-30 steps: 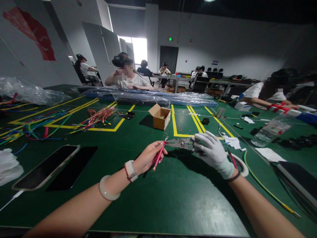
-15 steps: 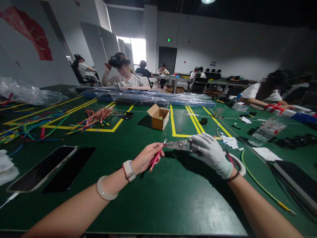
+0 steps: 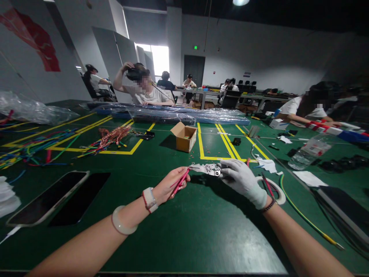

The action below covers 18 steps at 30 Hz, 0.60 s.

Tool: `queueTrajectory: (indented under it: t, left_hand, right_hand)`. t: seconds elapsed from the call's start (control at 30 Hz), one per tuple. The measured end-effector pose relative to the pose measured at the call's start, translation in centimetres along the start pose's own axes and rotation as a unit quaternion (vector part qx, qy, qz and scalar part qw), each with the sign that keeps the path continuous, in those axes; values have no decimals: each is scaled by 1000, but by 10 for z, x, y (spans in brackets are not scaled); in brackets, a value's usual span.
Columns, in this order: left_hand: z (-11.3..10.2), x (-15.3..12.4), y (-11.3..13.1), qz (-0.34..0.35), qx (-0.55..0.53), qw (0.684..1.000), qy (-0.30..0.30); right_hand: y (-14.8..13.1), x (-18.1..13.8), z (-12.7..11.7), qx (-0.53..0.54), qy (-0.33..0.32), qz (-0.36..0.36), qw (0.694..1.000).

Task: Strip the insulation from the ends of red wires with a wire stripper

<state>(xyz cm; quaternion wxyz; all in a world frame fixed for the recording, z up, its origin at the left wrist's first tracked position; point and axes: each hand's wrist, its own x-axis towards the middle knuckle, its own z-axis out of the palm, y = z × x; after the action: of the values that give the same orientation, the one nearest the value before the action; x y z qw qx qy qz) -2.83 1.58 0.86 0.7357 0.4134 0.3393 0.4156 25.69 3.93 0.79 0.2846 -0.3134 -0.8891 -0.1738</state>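
My bare left hand point(image 3: 176, 182) is closed around a short red wire point(image 3: 179, 184), which slants down toward me. My right hand point(image 3: 241, 180), in a white glove, grips wire-stripping pliers point(image 3: 208, 169). The pliers' silver nose points left and meets the wire's upper end at my left fingertips. Whether the jaws are closed on it is too small to tell. The pliers' handles are mostly hidden by the glove. Beyond my hands stands an open cardboard box point(image 3: 186, 141) with small pieces inside.
Left lie two phones point(image 3: 52, 198), colored wires point(image 3: 43, 144) and a copper-strand bundle point(image 3: 113, 136). To the right are a tape roll point(image 3: 281, 194), a green-yellow cable point(image 3: 302, 221) and a plastic bottle point(image 3: 309, 154). Plastic-wrapped lengths point(image 3: 173, 114) cross the far side; people sit beyond.
The pliers have turned so their flat silver face shows more, and their nose now overlaps the wire's upper end. Both hands have shifted slightly left. A person opposite has raised an elbow.
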Motion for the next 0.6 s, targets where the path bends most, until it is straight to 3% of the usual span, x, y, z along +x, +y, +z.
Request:
queueTrajectory:
  t: [0.3,0.6]
  left_hand:
    - [6,-5,8,-34,16,999,26]
    - [5,-1,1,-19,-2,1000,24]
  right_hand:
    - [-1,3,-7,-50,-22,-23,998]
    - [-6,3,-2,-17,-36,30,999]
